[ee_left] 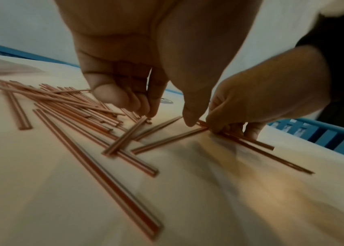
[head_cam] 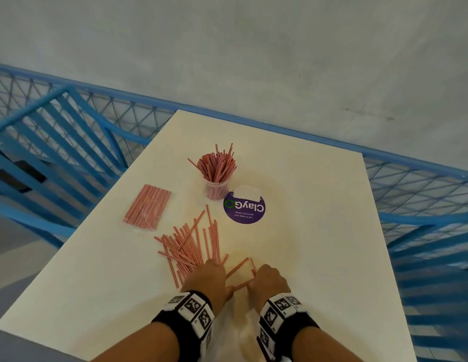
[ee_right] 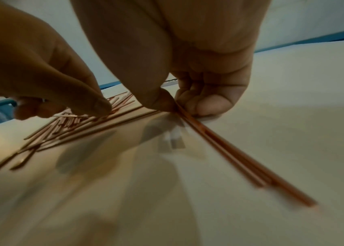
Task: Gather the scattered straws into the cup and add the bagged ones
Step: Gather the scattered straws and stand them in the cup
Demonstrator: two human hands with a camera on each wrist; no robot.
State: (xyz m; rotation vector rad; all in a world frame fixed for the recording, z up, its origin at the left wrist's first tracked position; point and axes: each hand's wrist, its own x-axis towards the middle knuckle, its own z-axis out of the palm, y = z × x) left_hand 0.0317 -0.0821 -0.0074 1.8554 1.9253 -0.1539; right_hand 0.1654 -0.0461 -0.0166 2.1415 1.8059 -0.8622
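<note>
Thin red-and-white straws (head_cam: 191,246) lie scattered on the white table (head_cam: 319,231) in front of me. A clear cup (head_cam: 216,188) stuffed with upright straws stands farther back. The bag of straws (head_cam: 147,207) lies flat to its left. My left hand (head_cam: 209,276) is curled over the near end of the pile, and its fingertips (ee_left: 143,111) grip a few straw ends (ee_left: 125,136). Beside it my right hand (head_cam: 269,279) pinches a small bunch of straws (ee_right: 240,158) between thumb and fingers, low on the table. One straw (head_cam: 238,284) spans the gap between the two hands.
A round purple sticker (head_cam: 244,209) with a white card (head_cam: 247,192) on its far edge lies right of the cup. Blue metal chairs (head_cam: 57,142) and a blue mesh fence (head_cam: 410,184) surround the table. The near table edge is just behind my wrists.
</note>
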